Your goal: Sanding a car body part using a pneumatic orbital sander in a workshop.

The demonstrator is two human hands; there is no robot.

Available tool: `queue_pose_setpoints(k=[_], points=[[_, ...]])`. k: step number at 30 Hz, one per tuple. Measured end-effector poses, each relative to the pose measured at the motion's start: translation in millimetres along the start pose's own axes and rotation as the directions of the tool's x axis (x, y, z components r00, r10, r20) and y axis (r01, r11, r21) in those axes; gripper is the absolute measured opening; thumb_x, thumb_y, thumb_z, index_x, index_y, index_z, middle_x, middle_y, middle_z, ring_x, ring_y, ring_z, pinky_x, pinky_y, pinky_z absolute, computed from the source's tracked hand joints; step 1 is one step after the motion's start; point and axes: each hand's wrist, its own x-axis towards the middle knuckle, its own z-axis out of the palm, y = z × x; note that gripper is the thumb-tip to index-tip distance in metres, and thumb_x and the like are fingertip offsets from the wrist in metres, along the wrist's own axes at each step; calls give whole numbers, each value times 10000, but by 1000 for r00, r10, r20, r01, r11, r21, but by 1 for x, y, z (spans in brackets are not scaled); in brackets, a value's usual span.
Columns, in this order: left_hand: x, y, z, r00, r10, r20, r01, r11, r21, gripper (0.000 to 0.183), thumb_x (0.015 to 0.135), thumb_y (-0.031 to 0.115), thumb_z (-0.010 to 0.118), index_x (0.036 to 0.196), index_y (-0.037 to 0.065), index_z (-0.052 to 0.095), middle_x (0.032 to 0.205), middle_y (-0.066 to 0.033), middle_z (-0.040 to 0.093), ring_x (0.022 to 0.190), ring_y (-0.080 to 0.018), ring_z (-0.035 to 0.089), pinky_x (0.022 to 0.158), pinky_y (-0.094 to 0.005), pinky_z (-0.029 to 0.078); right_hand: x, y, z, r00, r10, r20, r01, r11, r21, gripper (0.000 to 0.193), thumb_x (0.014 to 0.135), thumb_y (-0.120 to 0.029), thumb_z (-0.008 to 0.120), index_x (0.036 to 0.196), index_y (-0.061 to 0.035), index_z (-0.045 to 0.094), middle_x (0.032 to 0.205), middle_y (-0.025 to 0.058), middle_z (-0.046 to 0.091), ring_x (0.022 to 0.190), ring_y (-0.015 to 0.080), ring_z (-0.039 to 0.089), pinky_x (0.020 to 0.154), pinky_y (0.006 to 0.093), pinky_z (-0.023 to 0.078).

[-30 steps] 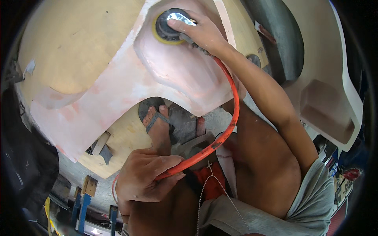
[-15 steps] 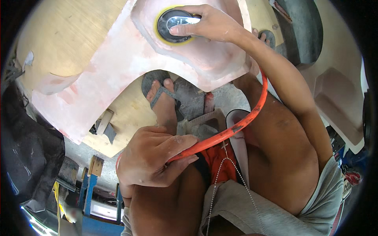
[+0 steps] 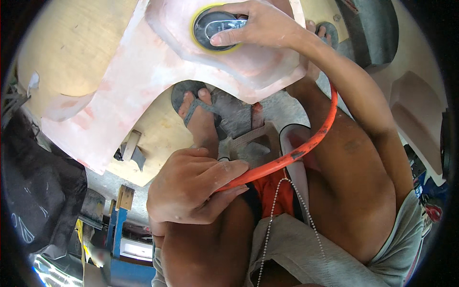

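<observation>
My right hand (image 3: 260,24) presses down on a round black sander with a yellow pad (image 3: 215,28), which lies flat on a large pink-coated moulded panel (image 3: 143,71). An orange air hose (image 3: 296,153) runs from the sander along my right forearm and down across my lap. My left hand (image 3: 191,186) rests on my left knee with the fingers closed around the hose. My left foot in a grey sandal (image 3: 198,115) shows under the panel's edge.
A pale wooden board (image 3: 71,43) lies under the panel at the left. A second beige moulded part (image 3: 416,119) sits at the right. A black bag (image 3: 33,191) is at the far left, small wood blocks (image 3: 129,146) and a blue frame (image 3: 114,225) below.
The sander and my right hand have shifted rightward and toward me over the pink panel as the view moved. My left hand keeps its hold on the orange hose.
</observation>
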Motion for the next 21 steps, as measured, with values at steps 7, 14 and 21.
queue_pose_setpoints(k=[7,14,21], points=[[0,-1,-1,1000,20,8,-20,1000,5,383,813,92,803,1153,5,649,684,-55,639,572,-264,630,542,-371,465,-1,-8,4,995,92,32,-95,990,100,696,870,-355,821,1477,-124,572,1370,125,680,1216,244,663,1089,370,498],[-2,-1,-1,999,23,25,-22,999,-33,434,782,85,813,1171,-15,648,698,-58,644,565,-265,624,539,-372,464,-6,-5,2,992,120,49,-122,991,55,697,852,-347,838,1464,-125,589,1359,147,684,1200,246,673,1080,362,507],[-4,-2,6,994,108,27,-103,984,-146,514,746,86,818,1211,-42,641,765,-68,676,573,-274,615,537,-367,458,-15,8,0,997,72,41,-67,993,-95,699,820,-368,871,1407,-73,633,1287,152,722,1129,218,702,1022,322,531]])
